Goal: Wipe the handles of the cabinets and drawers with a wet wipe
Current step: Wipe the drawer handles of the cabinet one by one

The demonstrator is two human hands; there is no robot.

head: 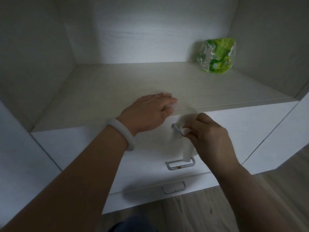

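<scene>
At frame centre, the right hand [211,136] pinches a white wet wipe [184,129] around the top drawer handle [177,131], fingers curled on it. The left hand [150,113] rests flat on the shelf [117,84], fingers straight and together. A green wipes pack [217,56] sits upper right.

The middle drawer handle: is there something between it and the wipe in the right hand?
Nothing visible blocks it. The right hand holds the wet wipe on the top drawer handle; the wipe's tail hangs over the middle drawer handle, with only bare drawer front between them.
</scene>
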